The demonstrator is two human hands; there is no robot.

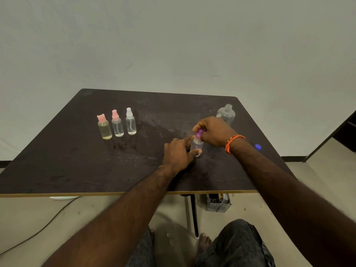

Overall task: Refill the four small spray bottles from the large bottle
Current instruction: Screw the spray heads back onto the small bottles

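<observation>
A small clear bottle (197, 145) with a purple spray cap (198, 133) stands on the dark table (77, 160). My left hand (178, 154) grips its body. The fingers of my right hand (213, 132) are closed on the purple cap. Behind my right hand stands the large clear bottle (226, 114), upright and uncapped. Its blue cap (258, 147) lies at the table's right edge. At the left, three small bottles stand in a row: a pink flip-top one with yellowish liquid (104, 128), a pink-spray one (117, 124) and a white-spray one (130, 122).
A grey perforated basket (217, 203) sits on the floor under the table beside the table leg (194, 214). A dark cable (38, 230) runs across the floor at the left. My knees and bare feet are below the table's front edge.
</observation>
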